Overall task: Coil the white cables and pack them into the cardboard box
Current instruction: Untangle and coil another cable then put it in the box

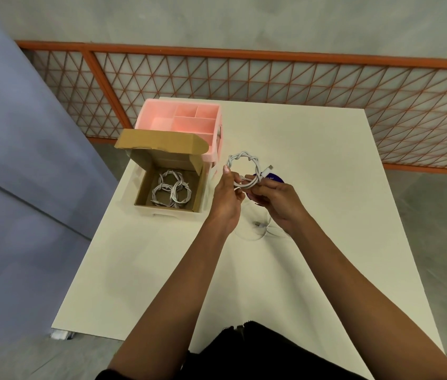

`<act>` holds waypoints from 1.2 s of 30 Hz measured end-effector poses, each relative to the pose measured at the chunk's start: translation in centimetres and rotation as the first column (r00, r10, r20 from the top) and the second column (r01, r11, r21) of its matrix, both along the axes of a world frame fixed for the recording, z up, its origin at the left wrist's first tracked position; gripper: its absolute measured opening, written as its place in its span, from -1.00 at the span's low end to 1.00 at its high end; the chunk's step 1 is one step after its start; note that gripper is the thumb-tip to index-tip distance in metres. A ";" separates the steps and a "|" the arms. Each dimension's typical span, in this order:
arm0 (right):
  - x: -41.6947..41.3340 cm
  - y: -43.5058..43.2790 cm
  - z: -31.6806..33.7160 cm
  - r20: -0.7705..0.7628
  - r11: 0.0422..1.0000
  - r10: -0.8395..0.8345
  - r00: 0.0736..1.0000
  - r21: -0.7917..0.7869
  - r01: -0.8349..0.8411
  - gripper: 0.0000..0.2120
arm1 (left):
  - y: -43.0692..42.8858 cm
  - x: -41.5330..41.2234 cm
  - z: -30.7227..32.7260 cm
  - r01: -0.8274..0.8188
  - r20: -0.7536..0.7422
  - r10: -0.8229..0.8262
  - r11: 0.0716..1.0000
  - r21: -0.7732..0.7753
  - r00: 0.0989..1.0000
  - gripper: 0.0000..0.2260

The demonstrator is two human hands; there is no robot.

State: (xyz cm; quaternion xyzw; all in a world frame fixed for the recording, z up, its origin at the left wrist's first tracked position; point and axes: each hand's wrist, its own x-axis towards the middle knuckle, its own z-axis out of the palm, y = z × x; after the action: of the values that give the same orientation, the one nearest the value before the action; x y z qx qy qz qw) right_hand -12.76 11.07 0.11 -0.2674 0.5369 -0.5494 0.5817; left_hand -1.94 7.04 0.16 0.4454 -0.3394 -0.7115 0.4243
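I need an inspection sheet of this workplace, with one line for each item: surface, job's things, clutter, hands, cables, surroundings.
Surface: white table, with the things grouped on its far left part.
Job's things: cardboard box with its lid open, near the table's left edge; coiled white cables lie inside it.
Clutter: pink organizer directly behind the box; purple object partly hidden behind the hands, kind not clear.
Hands: left hand and right hand both grip one twisted cable coil above the table.
Cables: one loose white cable lies uncoiled on the table under the hands.
Surroundings: orange lattice fence beyond the table; grey floor; blue-grey panel at the left.
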 end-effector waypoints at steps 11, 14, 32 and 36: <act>0.4 0.0 0.3 -0.118 0.992 -0.077 0.990 0.095 0.088 -0.86 | 0.3 0.6 -1.1 0.052 0.161 -0.032 0.991 -0.126 0.986 -0.75; 0.7 -0.2 0.0 -0.135 0.987 -0.101 0.986 0.111 0.116 -0.85 | 0.5 0.3 -1.7 0.000 0.200 0.029 0.990 -0.144 0.979 -0.81; 0.4 -1.0 -0.9 -0.098 0.944 0.073 0.992 0.328 -0.037 -0.90 | -0.1 2.0 -2.9 0.075 0.209 -0.067 0.997 -0.028 0.976 -0.83; 0.3 -1.3 -0.8 -0.043 0.941 0.121 0.992 0.323 -0.100 -0.86 | 0.0 2.7 -3.3 0.110 -0.006 -0.110 0.991 0.072 0.994 -0.80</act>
State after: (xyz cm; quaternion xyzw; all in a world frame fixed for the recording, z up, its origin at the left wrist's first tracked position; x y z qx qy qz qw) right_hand -12.42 9.81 -0.73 -0.2161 0.6211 -0.4128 0.6302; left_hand 0.77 7.07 -3.17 0.4404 -0.3373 -0.7461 0.3683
